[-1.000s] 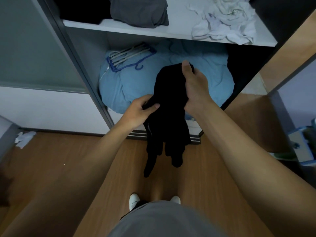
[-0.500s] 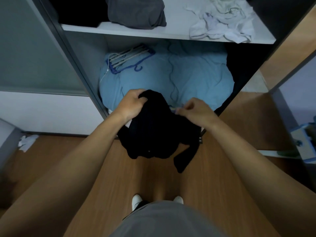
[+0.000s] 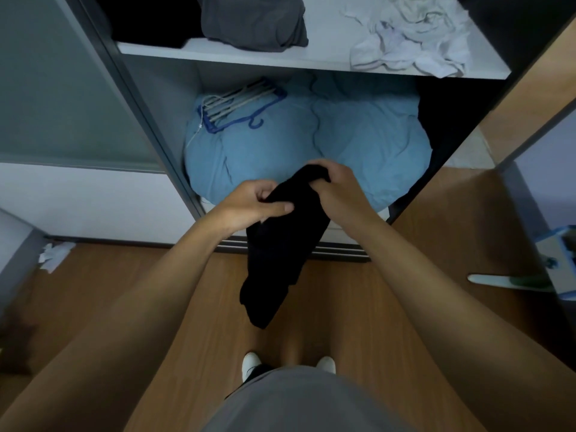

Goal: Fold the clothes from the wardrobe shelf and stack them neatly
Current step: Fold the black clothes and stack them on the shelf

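Black garment: you are holding it in the air in front of the open wardrobe, above the wooden floor. 0.5 s ago it was bunching wide between your hands; now it is hanging as 1 narrow, doubled length. Your right hand is clenching its top end, and your left hand is pinching its side edge just below. The fold is probably advancing, not ending: the shelf, bearing a grey garment and crumpled white clothes, is awaiting this piece.
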The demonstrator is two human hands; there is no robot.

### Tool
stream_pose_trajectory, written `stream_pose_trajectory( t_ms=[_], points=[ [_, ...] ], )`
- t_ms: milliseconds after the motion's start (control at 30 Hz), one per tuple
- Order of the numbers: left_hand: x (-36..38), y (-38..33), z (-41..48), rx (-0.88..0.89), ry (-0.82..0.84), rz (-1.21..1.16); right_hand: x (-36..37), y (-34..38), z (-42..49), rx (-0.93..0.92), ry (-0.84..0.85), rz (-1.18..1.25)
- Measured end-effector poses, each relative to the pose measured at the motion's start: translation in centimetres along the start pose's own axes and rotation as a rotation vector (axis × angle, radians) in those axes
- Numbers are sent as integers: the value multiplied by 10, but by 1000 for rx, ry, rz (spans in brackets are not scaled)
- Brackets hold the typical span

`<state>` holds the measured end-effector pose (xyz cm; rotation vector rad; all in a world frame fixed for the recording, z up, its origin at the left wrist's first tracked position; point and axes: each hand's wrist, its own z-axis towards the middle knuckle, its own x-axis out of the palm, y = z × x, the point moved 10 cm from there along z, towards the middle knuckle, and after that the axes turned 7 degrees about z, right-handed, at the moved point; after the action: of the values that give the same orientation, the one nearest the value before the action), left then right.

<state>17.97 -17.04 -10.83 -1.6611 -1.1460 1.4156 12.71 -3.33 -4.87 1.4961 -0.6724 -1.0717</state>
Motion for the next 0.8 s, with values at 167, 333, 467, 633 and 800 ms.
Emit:
stream_pose_trajectory(
  t_ms=[167,333,467,633,800],
  points=[
    [9,83,-19,-258,40,66,-39,12,4,-35,-170,167],
    [-20,93,-23,-303,-251,-185,-64,-22,4,21,-173,-106],
    [-30,78,-16,-303,-346,-234,-82,-65,-4,58,-95,-594],
    [-44,64,-6,-263,-366,-151,-103,-102,-5,113,-18,-821],
    [-42,73,-4,-289,-93,132,-122,-112,-9,167,-201,-304]
  ],
)
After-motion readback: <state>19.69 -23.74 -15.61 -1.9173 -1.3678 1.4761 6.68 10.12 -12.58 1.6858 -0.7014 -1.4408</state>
